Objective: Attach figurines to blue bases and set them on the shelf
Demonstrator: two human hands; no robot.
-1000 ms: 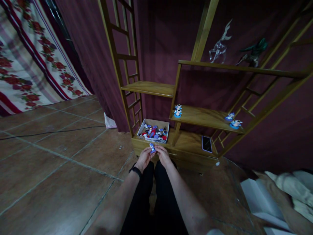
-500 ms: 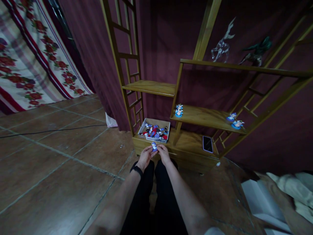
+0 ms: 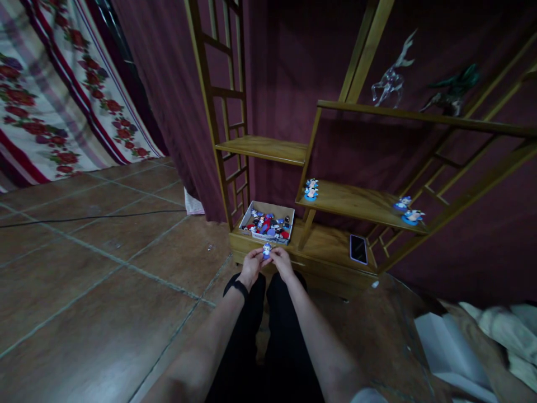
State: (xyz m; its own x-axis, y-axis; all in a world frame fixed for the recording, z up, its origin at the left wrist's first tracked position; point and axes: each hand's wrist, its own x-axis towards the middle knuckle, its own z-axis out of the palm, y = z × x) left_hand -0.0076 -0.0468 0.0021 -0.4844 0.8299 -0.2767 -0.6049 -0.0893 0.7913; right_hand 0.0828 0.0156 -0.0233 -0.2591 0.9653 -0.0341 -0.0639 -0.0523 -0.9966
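Note:
A small purple-and-white figurine [image 3: 267, 251] is held upright between my two hands, just in front of the box. My left hand [image 3: 252, 265] pinches it from the left, and a dark band circles that wrist. From the other side, the fingers of my right hand [image 3: 282, 262] close on it too. Beyond them a shallow cardboard box [image 3: 291, 215] holds a jumble of several red, purple, black and white figurines [image 3: 268, 225]. More figurines stand on the middle shelf: a blue-based pair [image 3: 311, 192] at its left end, others [image 3: 413, 217] at its right.
The wooden shelf unit [image 3: 331, 200] stands ahead against a maroon curtain. On its lower board lies a phone or tablet [image 3: 358, 249]. A clear deer statue [image 3: 391, 81] and a dark green statue [image 3: 455, 89] occupy the upper shelf. A white box [image 3: 451, 347] sits on the floor at right.
The view has shifted slightly, so the shelf sits a little further right. The figurine stays in both hands and now seems turned more toward me.

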